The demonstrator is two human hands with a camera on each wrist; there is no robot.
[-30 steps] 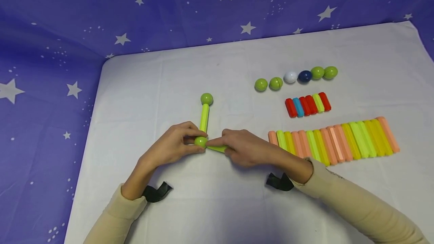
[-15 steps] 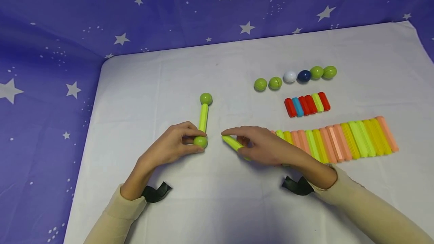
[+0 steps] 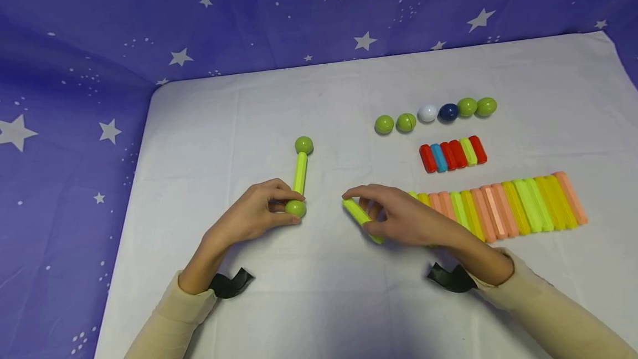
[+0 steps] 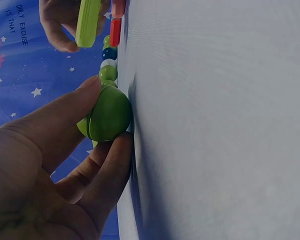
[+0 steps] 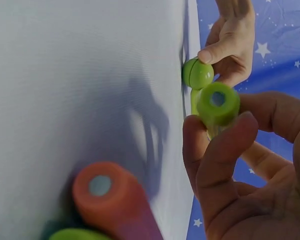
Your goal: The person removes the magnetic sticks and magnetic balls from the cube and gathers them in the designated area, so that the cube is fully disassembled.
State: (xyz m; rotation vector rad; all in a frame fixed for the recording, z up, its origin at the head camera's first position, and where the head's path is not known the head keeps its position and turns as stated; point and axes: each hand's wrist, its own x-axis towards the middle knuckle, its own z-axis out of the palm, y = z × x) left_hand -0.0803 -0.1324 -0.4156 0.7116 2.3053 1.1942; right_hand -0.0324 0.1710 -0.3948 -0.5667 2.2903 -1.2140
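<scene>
Between thumb and fingers, my left hand (image 3: 254, 209) pinches a glossy green ball (image 3: 296, 209) resting on the white cloth. From that ball a yellow-green rod (image 3: 300, 172) runs away from me to a second green ball (image 3: 303, 145); my fingers partly hide the near joint. To the right, my right hand (image 3: 404, 218) holds another yellow-green magnetic rod (image 3: 356, 213), slanted and apart from the ball. In the right wrist view this held rod (image 5: 218, 102) shows a grey metal disc in its end. The pinched ball (image 4: 110, 114) has a seam visible in the left wrist view.
On the right lies a long row of salmon, yellow and lime rods (image 3: 493, 212), partly behind my right hand. Beyond it are short red, blue and lime rods (image 3: 452, 155), then several green, white and navy balls (image 3: 427, 113). A purple starry curtain (image 3: 279, 15) borders the table.
My right hand has drawn the yellow-green rod rightward, away from the pinched ball, and the rod now slants more steeply. My left hand has stayed in place on its ball.
</scene>
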